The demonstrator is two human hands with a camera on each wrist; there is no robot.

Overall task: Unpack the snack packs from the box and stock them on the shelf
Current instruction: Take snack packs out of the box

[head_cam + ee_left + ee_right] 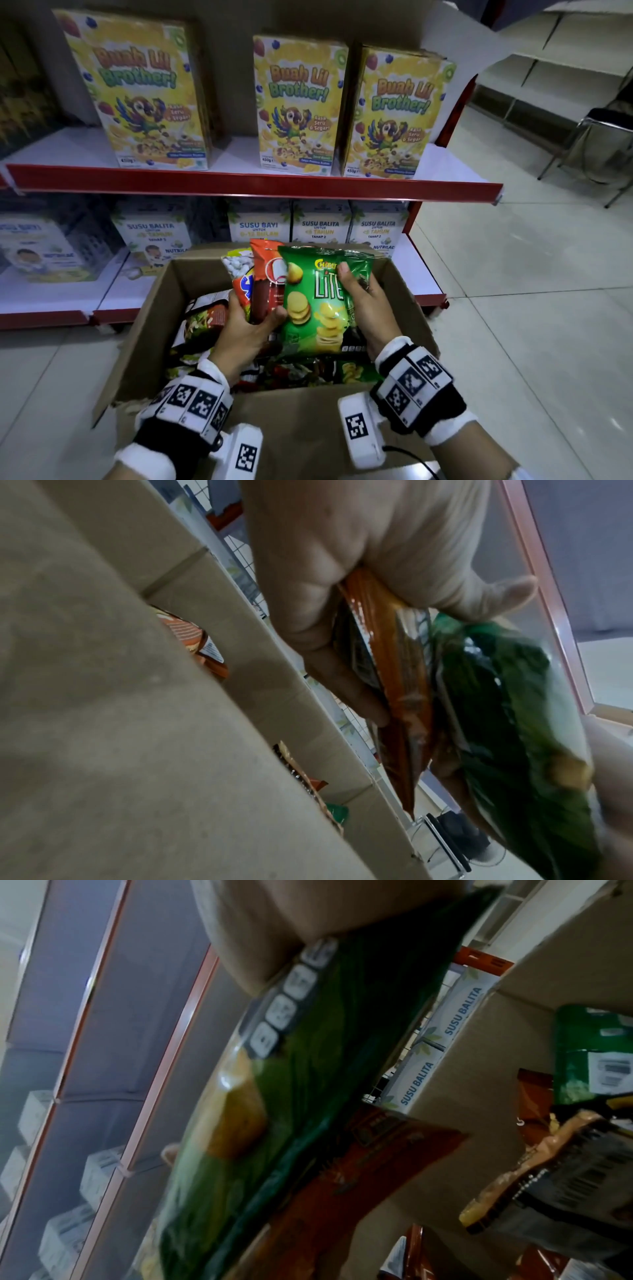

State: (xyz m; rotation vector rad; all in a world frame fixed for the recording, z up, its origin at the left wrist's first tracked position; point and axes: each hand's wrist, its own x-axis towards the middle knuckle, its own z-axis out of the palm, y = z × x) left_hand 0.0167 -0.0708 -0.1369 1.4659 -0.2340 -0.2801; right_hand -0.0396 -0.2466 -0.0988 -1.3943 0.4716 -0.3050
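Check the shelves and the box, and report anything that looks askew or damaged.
The rightmost cereal box on the upper shelf is turned off-square, its top edge looks crumpled. The cardboard box has a ragged near-left edge. Nothing spilled.

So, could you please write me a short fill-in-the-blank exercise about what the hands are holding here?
1. The right hand grips a ____ chip bag.
2. The left hand holds red and orange packs over the cardboard ____.
3. On the top shelf stand ____ cereal boxes.

Missing words: green; box; three
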